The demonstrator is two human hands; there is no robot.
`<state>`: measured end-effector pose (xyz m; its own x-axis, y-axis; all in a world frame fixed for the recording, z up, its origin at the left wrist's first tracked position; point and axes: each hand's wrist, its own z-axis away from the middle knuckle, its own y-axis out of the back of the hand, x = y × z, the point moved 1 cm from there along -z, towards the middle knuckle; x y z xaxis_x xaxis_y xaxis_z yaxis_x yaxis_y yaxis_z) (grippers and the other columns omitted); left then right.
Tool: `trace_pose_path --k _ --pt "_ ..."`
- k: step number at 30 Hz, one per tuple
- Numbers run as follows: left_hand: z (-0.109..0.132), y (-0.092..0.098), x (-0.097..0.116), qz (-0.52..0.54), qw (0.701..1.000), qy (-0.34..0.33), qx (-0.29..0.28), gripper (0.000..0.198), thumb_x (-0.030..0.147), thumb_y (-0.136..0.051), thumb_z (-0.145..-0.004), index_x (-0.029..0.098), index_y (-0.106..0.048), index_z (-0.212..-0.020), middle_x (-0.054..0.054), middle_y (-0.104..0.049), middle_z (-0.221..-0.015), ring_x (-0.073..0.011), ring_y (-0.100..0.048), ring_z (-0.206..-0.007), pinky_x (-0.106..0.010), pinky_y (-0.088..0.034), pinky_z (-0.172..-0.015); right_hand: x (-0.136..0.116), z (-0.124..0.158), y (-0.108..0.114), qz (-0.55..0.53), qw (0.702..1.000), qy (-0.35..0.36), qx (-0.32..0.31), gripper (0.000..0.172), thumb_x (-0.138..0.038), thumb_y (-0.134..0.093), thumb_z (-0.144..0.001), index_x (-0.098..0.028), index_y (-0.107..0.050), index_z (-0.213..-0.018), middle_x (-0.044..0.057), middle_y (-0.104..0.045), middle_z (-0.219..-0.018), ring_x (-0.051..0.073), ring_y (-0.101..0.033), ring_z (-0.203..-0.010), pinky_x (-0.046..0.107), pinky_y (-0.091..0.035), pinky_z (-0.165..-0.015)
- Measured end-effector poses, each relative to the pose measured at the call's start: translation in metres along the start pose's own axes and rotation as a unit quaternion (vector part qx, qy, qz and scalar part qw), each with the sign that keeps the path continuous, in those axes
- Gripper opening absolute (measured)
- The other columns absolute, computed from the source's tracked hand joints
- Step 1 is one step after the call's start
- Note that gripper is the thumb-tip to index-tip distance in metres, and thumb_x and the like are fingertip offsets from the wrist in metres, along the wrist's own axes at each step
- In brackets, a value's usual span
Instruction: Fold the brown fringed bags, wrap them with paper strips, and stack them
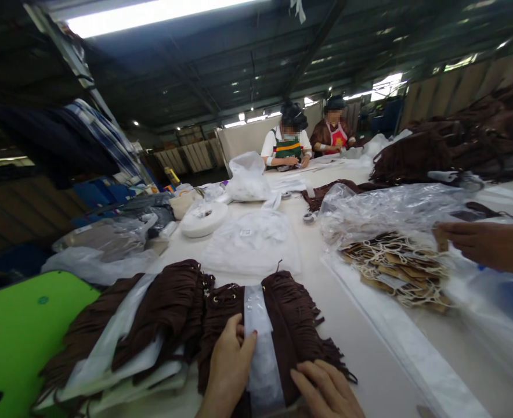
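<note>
Touching brown fringed piece (293, 325), left hand (231, 360), right hand (325, 390)

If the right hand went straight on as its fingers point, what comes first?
Probably the pale strip on the brown fringed piece, then the left hand, though depth is hard to judge.

From the view's centre, toward half past six, the left hand (229, 361) hides part of the fringed brown piece (295, 334); its forearm meets the bottom edge. At five o'clock the right hand (328, 390) is cut off there too, its grip hidden. At three, a co-worker's hand (469, 239) loses its arm at the right edge. The green board (25, 331), at eight, runs off left. Toward seven, near centre, a small label (245, 232) is unreadable.
</note>
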<state>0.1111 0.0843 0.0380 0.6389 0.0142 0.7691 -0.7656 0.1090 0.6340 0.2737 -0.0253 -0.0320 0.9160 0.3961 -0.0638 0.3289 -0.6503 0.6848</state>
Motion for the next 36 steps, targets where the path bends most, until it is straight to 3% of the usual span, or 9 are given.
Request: trace_pose_path --k 5,8,12,14,19,25,29,32,36 --pt "-0.001 -0.005 0.007 0.160 0.985 0.045 -0.055 0.057 0.037 -0.057 -0.062 0.007 -0.051 -0.110 -0.009 -0.068 -0.079 -0.0215 -0.064 -0.069 -0.029 -0.049 -0.061 -0.006 -0.001 0.000 -0.085 0.995 -0.055 0.020 0.038 -0.003 -0.045 -0.075 -0.020 -0.057 -0.107 0.007 -0.067 -0.091 0.019 -0.064 -0.087 0.029 -0.054 -0.078" --pt "0.023 -0.003 -0.008 -0.021 0.992 -0.123 0.017 0.061 0.038 -0.053 -0.071 0.014 -0.043 -0.126 -0.014 -0.063 -0.110 -0.0270 -0.060 -0.098 -0.038 -0.048 -0.080 -0.003 0.020 0.001 -0.042 0.993 -0.108 0.039 0.037 -0.010 -0.047 -0.077 -0.021 -0.055 -0.111 0.011 -0.064 -0.102 0.022 -0.063 -0.094 0.031 -0.055 -0.076" --pt "0.055 -0.013 -0.030 -0.289 0.845 -0.442 0.085 0.069 0.037 -0.059 -0.070 0.025 -0.035 -0.134 -0.013 -0.048 -0.133 -0.0318 -0.046 -0.119 -0.045 -0.037 -0.093 0.006 0.044 0.003 -0.019 0.988 -0.154 0.020 0.035 -0.017 -0.052 -0.079 -0.018 -0.051 -0.113 0.011 -0.066 -0.096 0.023 -0.065 -0.086 0.032 -0.056 -0.072" --pt "0.056 -0.022 -0.039 -0.371 0.789 -0.482 0.081 0.068 0.027 -0.059 -0.069 0.023 -0.037 -0.133 -0.014 -0.053 -0.127 -0.0314 -0.049 -0.115 -0.044 -0.037 -0.092 0.010 0.039 0.007 -0.048 0.984 -0.173 0.005 0.034 -0.016 -0.051 -0.079 -0.018 -0.050 -0.113 0.009 -0.067 -0.093 0.022 -0.065 -0.084 0.030 -0.056 -0.070" --pt "0.040 -0.024 -0.034 -0.435 0.712 -0.547 0.064 0.045 0.012 -0.047 -0.072 0.012 -0.051 -0.117 -0.016 -0.063 -0.110 -0.0250 -0.059 -0.100 -0.032 -0.045 -0.080 0.022 -0.009 0.028 -0.148 0.954 -0.259 0.031 0.046 -0.015 -0.040 -0.084 -0.016 -0.035 -0.129 0.012 -0.062 -0.107 0.017 -0.064 -0.086 0.025 -0.054 -0.071" --pt "0.041 -0.013 0.014 -0.449 0.771 -0.449 -0.053 0.035 0.032 -0.055 -0.078 0.015 -0.053 -0.109 -0.009 -0.062 -0.095 -0.0225 -0.058 -0.084 -0.033 -0.048 -0.070 0.018 0.000 0.035 -0.185 0.915 -0.355 0.042 0.014 -0.020 -0.040 -0.085 -0.021 -0.053 -0.078 0.001 -0.060 -0.067 0.014 -0.060 -0.058 0.022 -0.049 -0.053" --pt "0.040 -0.033 0.021 -0.484 0.740 -0.466 -0.013 0.033 0.022 -0.047 -0.080 0.012 -0.050 -0.111 -0.011 -0.058 -0.099 -0.0242 -0.055 -0.087 -0.037 -0.046 -0.071 -0.001 0.018 0.023 -0.194 0.912 -0.361 -0.020 0.019 -0.014 -0.037 -0.084 -0.020 -0.055 -0.079 0.002 -0.063 -0.070 0.014 -0.062 -0.063 0.022 -0.049 -0.056" --pt "0.038 -0.052 0.027 -0.511 0.711 -0.483 0.007 0.052 0.013 -0.044 -0.076 0.009 -0.038 -0.128 -0.017 -0.055 -0.108 -0.0249 -0.055 -0.085 -0.036 -0.046 -0.068 -0.009 0.012 0.017 -0.154 0.914 -0.356 -0.120 0.027 -0.003 -0.038 -0.076 -0.019 -0.059 -0.074 0.005 -0.065 -0.070 0.016 -0.065 -0.064 0.022 -0.048 -0.057" --pt "0.032 -0.066 0.053 -0.463 0.798 -0.382 -0.064 0.044 0.002 -0.038 -0.074 0.007 -0.050 -0.117 -0.018 -0.058 -0.100 -0.0248 -0.056 -0.084 -0.037 -0.044 -0.071 0.002 -0.011 0.016 -0.130 0.903 -0.377 -0.159 0.038 0.004 -0.038 -0.067 -0.014 -0.063 -0.089 0.010 -0.068 -0.077 0.020 -0.066 -0.065 0.025 -0.049 -0.058"
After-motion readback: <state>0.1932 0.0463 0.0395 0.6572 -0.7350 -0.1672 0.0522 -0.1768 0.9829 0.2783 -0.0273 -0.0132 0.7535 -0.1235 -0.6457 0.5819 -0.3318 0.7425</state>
